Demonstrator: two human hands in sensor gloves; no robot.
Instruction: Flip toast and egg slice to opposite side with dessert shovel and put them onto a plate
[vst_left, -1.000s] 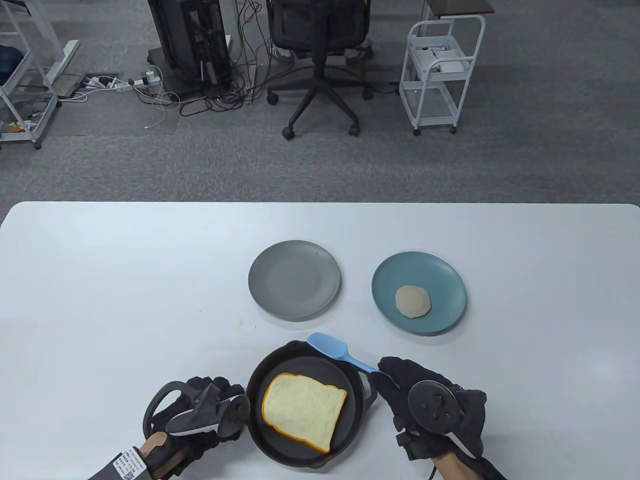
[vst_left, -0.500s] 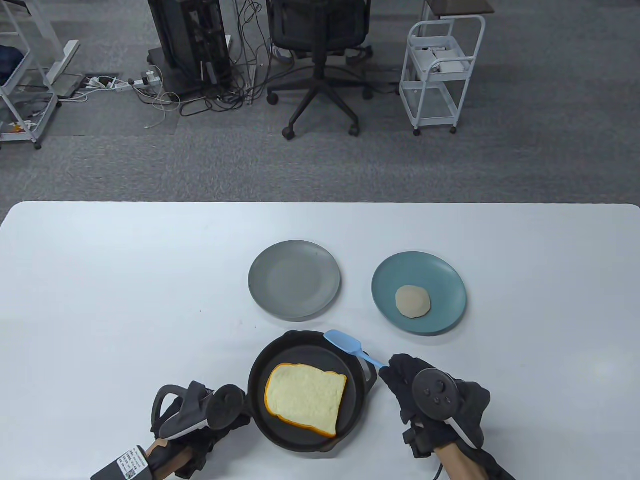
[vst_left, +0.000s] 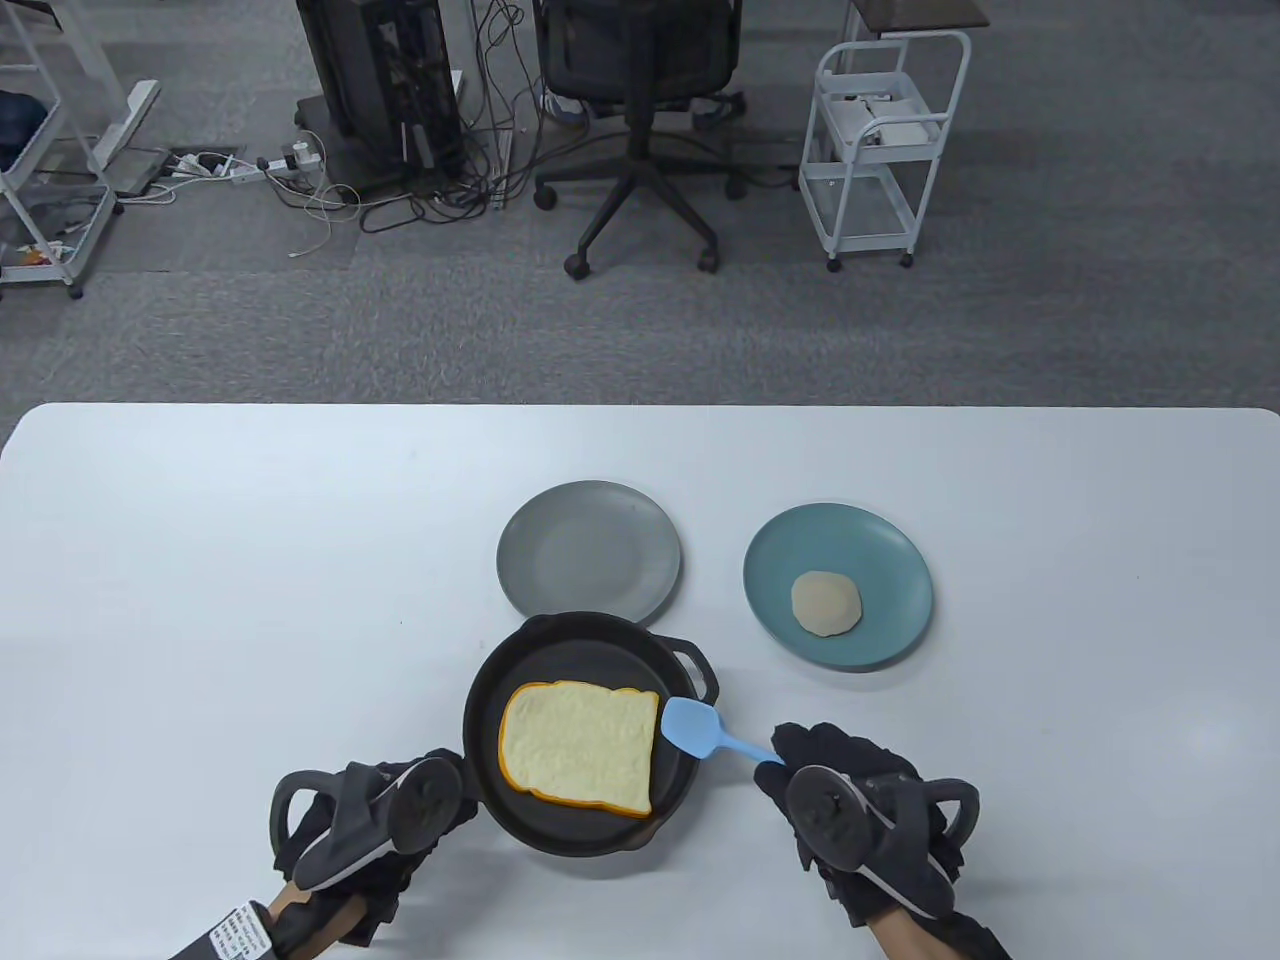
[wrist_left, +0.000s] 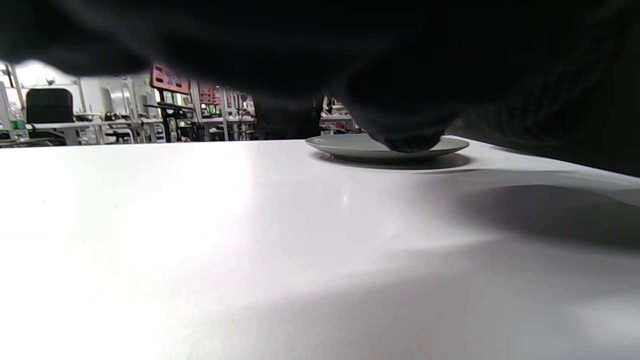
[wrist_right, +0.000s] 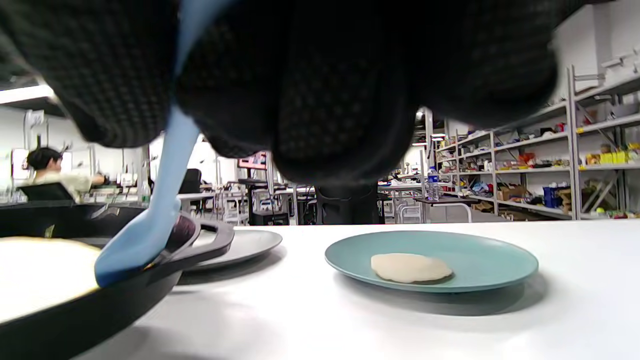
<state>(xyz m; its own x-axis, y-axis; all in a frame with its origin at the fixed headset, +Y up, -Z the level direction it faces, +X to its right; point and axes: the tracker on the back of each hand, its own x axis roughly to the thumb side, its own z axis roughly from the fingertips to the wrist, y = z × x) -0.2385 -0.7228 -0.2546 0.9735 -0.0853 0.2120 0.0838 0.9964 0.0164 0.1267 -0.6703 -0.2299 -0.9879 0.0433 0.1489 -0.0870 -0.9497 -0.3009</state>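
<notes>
A black pan sits at the table's near middle with a toast slice in it. My left hand is at the pan's near-left rim and grips its handle, which is hidden under the hand. My right hand holds the handle of a blue dessert shovel. Its blade lies inside the pan against the toast's right edge, also shown as the shovel in the right wrist view. A pale egg slice lies on the teal plate. The grey plate holds nothing.
The pan's far rim overlaps the grey plate's near edge in the table view. The pan's small helper handle points toward the teal plate. An office chair and a white cart stand beyond the table.
The pan has shifted away and to the left and turned, helper handle now pointing up-right. The shovel blade came from outside the far rim down to the toast's right edge.
</notes>
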